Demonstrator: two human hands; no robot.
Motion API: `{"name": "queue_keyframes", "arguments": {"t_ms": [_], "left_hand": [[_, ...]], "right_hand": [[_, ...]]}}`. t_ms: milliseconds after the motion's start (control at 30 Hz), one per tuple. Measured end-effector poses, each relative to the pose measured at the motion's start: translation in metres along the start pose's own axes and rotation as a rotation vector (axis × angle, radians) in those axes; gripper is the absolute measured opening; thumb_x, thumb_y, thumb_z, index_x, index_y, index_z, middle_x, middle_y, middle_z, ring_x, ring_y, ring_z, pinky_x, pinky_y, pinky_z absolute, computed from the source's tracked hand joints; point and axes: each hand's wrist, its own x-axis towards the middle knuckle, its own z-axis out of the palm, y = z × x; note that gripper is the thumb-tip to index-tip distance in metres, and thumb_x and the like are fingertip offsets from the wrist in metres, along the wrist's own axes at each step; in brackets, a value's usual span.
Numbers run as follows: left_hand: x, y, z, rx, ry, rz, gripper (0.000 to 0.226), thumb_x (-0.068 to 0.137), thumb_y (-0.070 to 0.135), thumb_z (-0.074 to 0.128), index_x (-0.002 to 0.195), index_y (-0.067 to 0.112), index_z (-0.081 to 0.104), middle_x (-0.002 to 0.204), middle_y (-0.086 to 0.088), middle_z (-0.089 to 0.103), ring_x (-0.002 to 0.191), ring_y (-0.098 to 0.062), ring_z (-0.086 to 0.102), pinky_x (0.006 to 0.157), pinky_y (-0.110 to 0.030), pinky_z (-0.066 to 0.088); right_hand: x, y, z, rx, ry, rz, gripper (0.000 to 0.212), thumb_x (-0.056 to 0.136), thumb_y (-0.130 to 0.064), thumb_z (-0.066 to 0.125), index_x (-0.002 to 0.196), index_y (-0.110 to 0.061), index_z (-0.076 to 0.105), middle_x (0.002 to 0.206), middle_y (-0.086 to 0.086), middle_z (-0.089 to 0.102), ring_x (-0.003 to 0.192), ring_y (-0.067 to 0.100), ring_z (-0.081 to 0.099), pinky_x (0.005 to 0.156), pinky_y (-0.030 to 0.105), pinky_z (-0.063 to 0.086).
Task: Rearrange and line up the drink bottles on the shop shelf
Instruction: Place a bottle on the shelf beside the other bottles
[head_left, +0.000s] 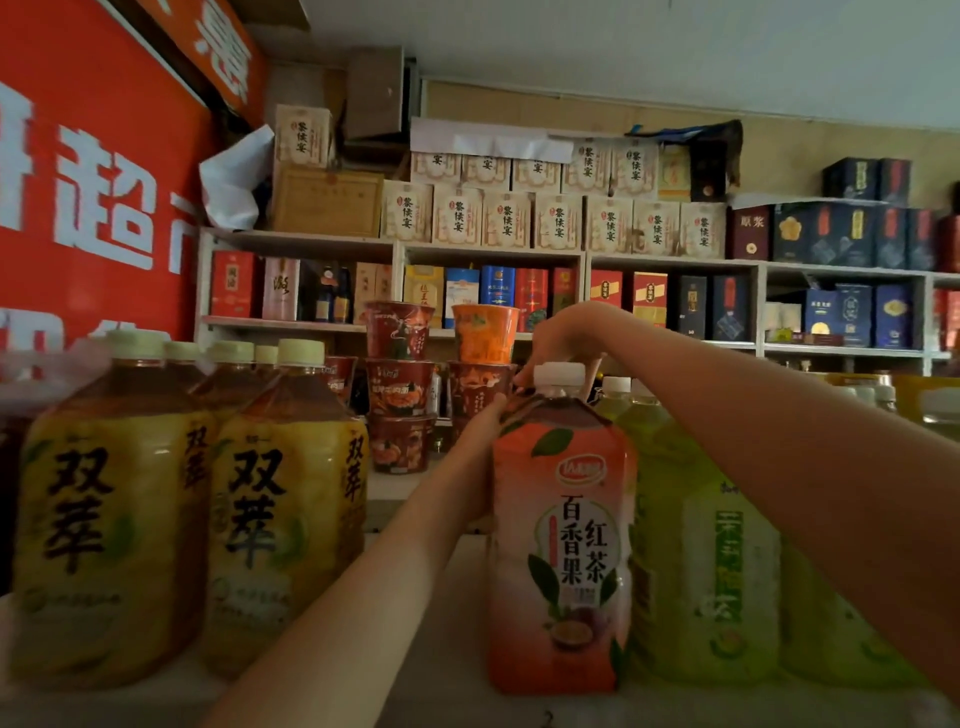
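Left arm comes up from bottom centre, forearm angled up and right through the gap between the yellow-label bottles (280, 519) and the orange-label bottle (561, 545). Left hand (485, 436) lies against that bottle's upper left shoulder, fingertips reaching near the neck. Palm and most fingers are hidden behind the bottle, so I can't tell if it's wrapped round it or just pressed flat.

Right arm enters from the right edge, forearm running up and left, wrist bent down. Right hand (563, 332) sits over the top of the bottle, fingers curled down on both sides of the white cap (560, 375), clamped on the cap/neck area.

Orange-label bottle stands upright on the shelf (441, 649) near the front edge, long axis vertical, cap up, label facing the camera. Its right side touches the green-label bottle (701, 545); more green ones sit behind and to the right. On its left there's open shelf, then the yellow-label bottles in rows, pale caps up, also upright with labels forward.

Behind the gap: stacked instant noodle cups (400, 384), with an orange cup (485, 332) on top of the right stack. Back wall shelving (493, 254) holds boxed goods. Red sign (93, 182) is at the left.
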Motion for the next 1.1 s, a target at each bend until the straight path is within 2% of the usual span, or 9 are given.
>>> {"name": "queue_keyframes", "arguments": {"t_ms": [67,167,300,400,500,600,767,900,1100], "left_hand": [[-0.005,0.004,0.0,0.015,-0.002,0.007,0.041,0.1,0.039,0.037,0.081,0.011,0.06,0.055,-0.004,0.068,0.047,-0.014,0.065,0.043,-0.018,0.048],[-0.012,0.014,0.002,-0.051,0.014,0.063,0.032,0.098,0.031,0.045,0.083,0.01,0.065,0.067,-0.007,0.068,0.056,-0.018,0.065,0.056,-0.026,0.051],[-0.041,0.024,0.004,0.002,0.015,0.097,0.025,0.096,0.029,0.048,0.094,0.011,0.065,0.066,-0.001,0.063,0.064,-0.016,0.057,0.061,-0.029,0.042],[-0.079,0.019,0.007,0.125,0.152,0.236,0.023,0.096,0.032,0.046,0.088,0.02,0.064,0.076,0.006,0.068,0.081,-0.014,0.06,0.077,-0.034,0.046],[-0.123,-0.007,0.004,0.25,0.168,0.483,0.018,0.095,0.034,0.046,0.1,0.029,0.063,0.099,0.016,0.066,0.097,-0.001,0.06,0.085,-0.027,0.049],[-0.157,-0.037,-0.007,0.299,0.254,0.64,0.019,0.095,0.031,0.05,0.11,0.036,0.061,0.103,0.029,0.062,0.098,0.018,0.054,0.075,0.0,0.042],[-0.209,-0.093,-0.02,0.422,0.359,0.712,0.015,0.095,0.024,0.052,0.103,0.031,0.062,0.105,0.018,0.066,0.105,0.0,0.06,0.088,-0.013,0.046],[-0.245,-0.167,-0.027,0.674,0.537,0.586,0.015,0.095,0.029,0.049,0.103,0.03,0.061,0.101,0.016,0.064,0.099,0.002,0.06,0.08,-0.009,0.044],[-0.308,-0.312,-0.025,0.724,1.141,0.224,0.018,0.092,0.007,0.055,0.098,0.023,0.059,0.092,0.012,0.063,0.083,0.01,0.058,0.073,-0.003,0.04]], "right_hand": [[-0.014,-0.004,-0.001,0.026,-0.02,0.021,0.042,0.093,-0.038,0.056,0.111,0.0,0.055,0.125,0.019,0.054,0.09,0.031,0.065,0.069,0.04,0.059],[-0.041,-0.007,0.0,0.002,0.012,0.004,0.067,0.092,-0.057,0.043,0.134,-0.005,0.043,0.138,0.017,0.044,0.11,0.033,0.057,0.076,0.039,0.056],[-0.095,-0.009,0.01,-0.348,0.524,-0.17,0.06,0.096,-0.055,0.033,0.128,-0.007,0.05,0.129,0.013,0.053,0.107,0.025,0.053,0.085,0.034,0.044],[-0.151,-0.008,0.043,-0.149,0.882,-0.347,0.043,0.096,-0.044,0.042,0.119,-0.01,0.054,0.114,0.005,0.056,0.093,0.014,0.049,0.077,0.025,0.038],[-0.213,-0.006,0.114,0.06,0.997,-0.545,0.037,0.089,-0.042,0.044,0.118,-0.022,0.056,0.11,-0.011,0.054,0.091,0.001,0.052,0.073,0.011,0.042],[-0.256,0.001,0.18,0.141,0.981,-0.685,0.024,0.091,-0.03,0.055,0.113,-0.021,0.06,0.105,-0.016,0.055,0.094,-0.004,0.05,0.082,-0.003,0.035],[-0.269,0.016,0.253,0.331,0.869,-0.806,0.024,0.086,-0.027,0.058,0.108,-0.017,0.062,0.103,-0.01,0.059,0.097,-0.003,0.053,0.084,-0.002,0.035],[-0.252,0.029,0.334,0.46,0.582,-0.854,0.026,0.087,-0.022,0.061,0.112,-0.014,0.062,0.105,-0.008,0.06,0.093,0.0,0.056,0.082,0.006,0.04],[-0.231,0.075,0.475,0.611,0.022,-0.802,0.028,0.09,-0.015,0.061,0.118,-0.013,0.06,0.109,-0.007,0.06,0.101,0.01,0.06,0.081,0.009,0.039]]}}
